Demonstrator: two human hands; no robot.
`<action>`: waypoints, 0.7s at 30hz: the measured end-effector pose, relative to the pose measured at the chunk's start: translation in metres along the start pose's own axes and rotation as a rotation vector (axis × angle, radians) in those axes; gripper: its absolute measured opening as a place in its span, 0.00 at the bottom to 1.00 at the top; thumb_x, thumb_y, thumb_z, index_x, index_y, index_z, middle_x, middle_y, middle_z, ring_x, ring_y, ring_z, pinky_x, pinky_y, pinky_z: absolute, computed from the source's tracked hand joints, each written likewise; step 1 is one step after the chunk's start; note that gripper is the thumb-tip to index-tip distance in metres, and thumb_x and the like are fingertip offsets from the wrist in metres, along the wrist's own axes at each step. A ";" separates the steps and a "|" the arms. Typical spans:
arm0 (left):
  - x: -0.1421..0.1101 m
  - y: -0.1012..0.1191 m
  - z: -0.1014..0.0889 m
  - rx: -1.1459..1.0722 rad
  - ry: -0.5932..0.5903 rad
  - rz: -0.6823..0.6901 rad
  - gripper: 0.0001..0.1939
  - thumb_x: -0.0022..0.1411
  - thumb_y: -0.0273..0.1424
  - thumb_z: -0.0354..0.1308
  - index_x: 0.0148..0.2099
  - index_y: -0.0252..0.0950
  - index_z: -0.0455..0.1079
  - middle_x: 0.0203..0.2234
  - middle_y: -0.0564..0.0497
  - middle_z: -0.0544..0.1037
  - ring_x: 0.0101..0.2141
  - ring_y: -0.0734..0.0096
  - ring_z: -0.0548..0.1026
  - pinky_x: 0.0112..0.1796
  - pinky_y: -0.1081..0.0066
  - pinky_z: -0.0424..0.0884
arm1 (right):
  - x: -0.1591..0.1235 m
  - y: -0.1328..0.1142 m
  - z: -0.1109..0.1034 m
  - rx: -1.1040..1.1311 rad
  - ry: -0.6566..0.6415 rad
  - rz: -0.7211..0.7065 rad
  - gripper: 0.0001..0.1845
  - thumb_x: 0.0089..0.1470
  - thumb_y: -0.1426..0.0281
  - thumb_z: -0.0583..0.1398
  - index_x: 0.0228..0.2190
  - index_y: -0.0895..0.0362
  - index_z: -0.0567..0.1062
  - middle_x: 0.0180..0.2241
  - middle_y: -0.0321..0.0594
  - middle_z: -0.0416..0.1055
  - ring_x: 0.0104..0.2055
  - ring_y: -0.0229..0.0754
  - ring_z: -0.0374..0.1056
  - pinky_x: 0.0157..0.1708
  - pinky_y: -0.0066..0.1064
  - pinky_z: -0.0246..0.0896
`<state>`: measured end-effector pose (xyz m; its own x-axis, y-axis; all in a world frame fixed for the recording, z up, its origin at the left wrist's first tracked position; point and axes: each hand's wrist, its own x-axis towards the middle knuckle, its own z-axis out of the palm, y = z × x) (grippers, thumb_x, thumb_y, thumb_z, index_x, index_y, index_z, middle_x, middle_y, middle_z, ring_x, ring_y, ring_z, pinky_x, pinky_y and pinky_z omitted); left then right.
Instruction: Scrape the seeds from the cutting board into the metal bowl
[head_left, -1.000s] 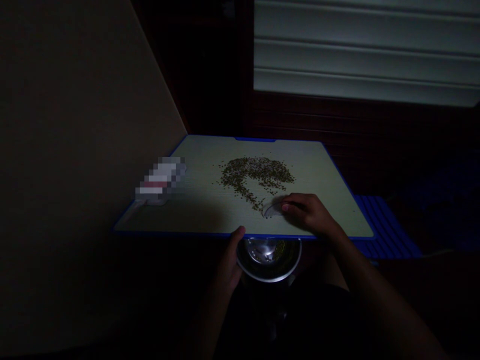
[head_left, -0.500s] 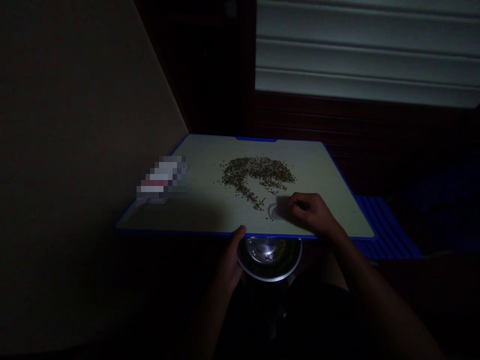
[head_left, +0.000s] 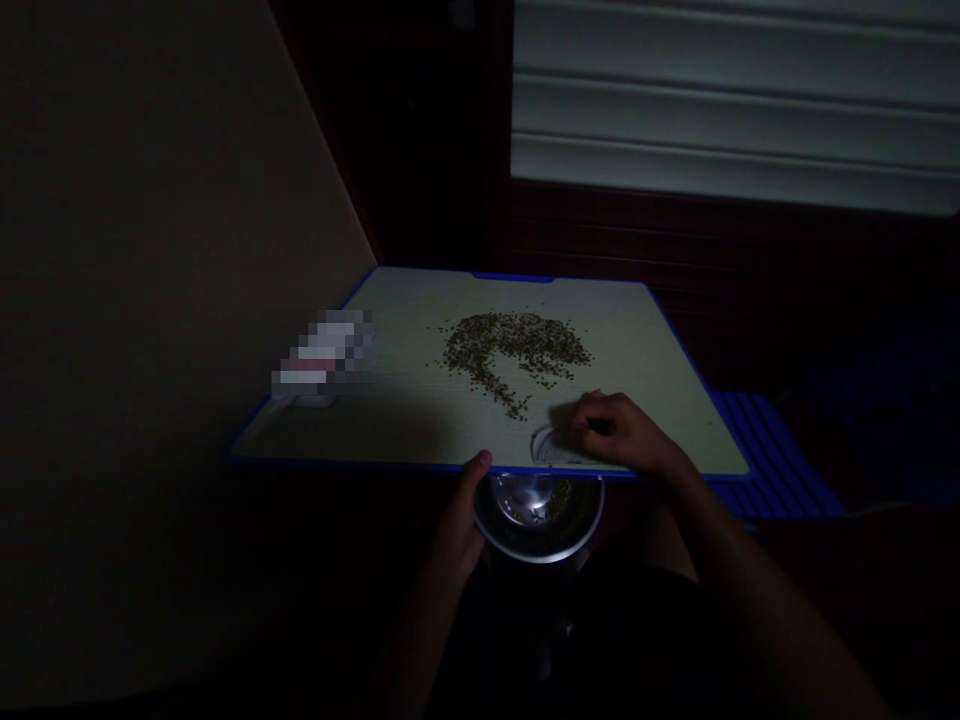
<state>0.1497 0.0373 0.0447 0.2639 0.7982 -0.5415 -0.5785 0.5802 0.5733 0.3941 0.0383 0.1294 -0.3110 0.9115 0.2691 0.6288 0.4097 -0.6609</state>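
Pale counter [head_left: 420, 420] with blue edging, dimly lit. On it, a spread of small greenish seeds [head_left: 510, 350]. Below its near edge, a steel bowl [head_left: 537, 515] holding some seeds, gripped at its left rim by the left hand [head_left: 461, 520]. Right hand [head_left: 622, 435], fingers curled, holds a small pale scraper [head_left: 551, 447] flat on the counter, just beside the near edge above the bowl.

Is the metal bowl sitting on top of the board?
No, the left hand holds the metal bowl below the board's near edge.
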 end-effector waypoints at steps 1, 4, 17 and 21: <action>0.000 0.000 0.000 0.005 0.009 -0.013 0.21 0.59 0.39 0.68 0.49 0.29 0.77 0.43 0.41 0.84 0.45 0.53 0.82 0.52 0.59 0.74 | 0.000 0.000 0.000 0.002 -0.002 -0.009 0.09 0.55 0.70 0.59 0.23 0.56 0.72 0.23 0.34 0.69 0.28 0.39 0.65 0.32 0.30 0.57; 0.002 0.000 -0.002 0.019 0.030 -0.046 0.21 0.57 0.40 0.69 0.46 0.29 0.78 0.40 0.41 0.84 0.42 0.53 0.82 0.50 0.59 0.75 | 0.000 0.000 0.000 -0.001 -0.011 -0.030 0.10 0.55 0.70 0.59 0.23 0.56 0.72 0.23 0.34 0.69 0.28 0.39 0.64 0.33 0.30 0.57; 0.000 0.002 0.004 -0.020 0.049 -0.032 0.17 0.60 0.37 0.68 0.45 0.29 0.77 0.36 0.43 0.85 0.36 0.59 0.82 0.45 0.62 0.76 | -0.001 -0.001 -0.003 0.066 -0.036 -0.009 0.11 0.56 0.69 0.60 0.22 0.57 0.72 0.23 0.34 0.67 0.27 0.37 0.63 0.31 0.28 0.55; 0.002 0.000 0.001 -0.017 0.019 -0.025 0.20 0.60 0.38 0.67 0.48 0.28 0.77 0.39 0.42 0.84 0.40 0.57 0.82 0.47 0.61 0.76 | -0.001 -0.001 -0.004 0.089 -0.052 -0.015 0.11 0.56 0.70 0.59 0.23 0.57 0.72 0.23 0.34 0.67 0.27 0.37 0.63 0.31 0.28 0.55</action>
<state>0.1511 0.0388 0.0442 0.2642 0.7801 -0.5672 -0.5847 0.5972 0.5490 0.3965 0.0374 0.1321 -0.3584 0.9011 0.2441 0.5586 0.4165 -0.7173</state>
